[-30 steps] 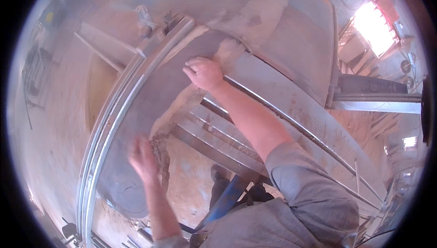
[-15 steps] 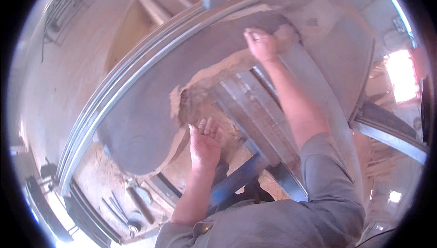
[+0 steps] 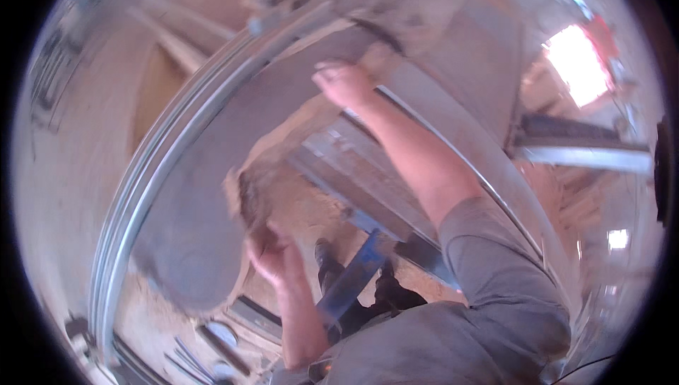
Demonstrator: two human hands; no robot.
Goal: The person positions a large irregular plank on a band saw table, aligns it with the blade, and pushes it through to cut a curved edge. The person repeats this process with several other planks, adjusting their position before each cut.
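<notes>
– where's the dark grey slab (image 3: 223,144)?
– lying along the inner side of the curved metal rails (image 3: 120,243), with a rough, sandy edge (image 3: 283,130) facing the person.
– and the right hand (image 3: 343,82)?
– over the slab's far end, fingers curled in; i can't tell whether they grip anything.
– the left hand (image 3: 272,252)?
– near the slab's broken inner edge, fingers loosely bent. it's blurred, so i can't tell if it's grasping something.
– any containers?
– maybe the round, pale dish-like thing (image 3: 223,332) at lower left, beside some thin rods (image 3: 187,362). its contents are too blurred to make out.
</notes>
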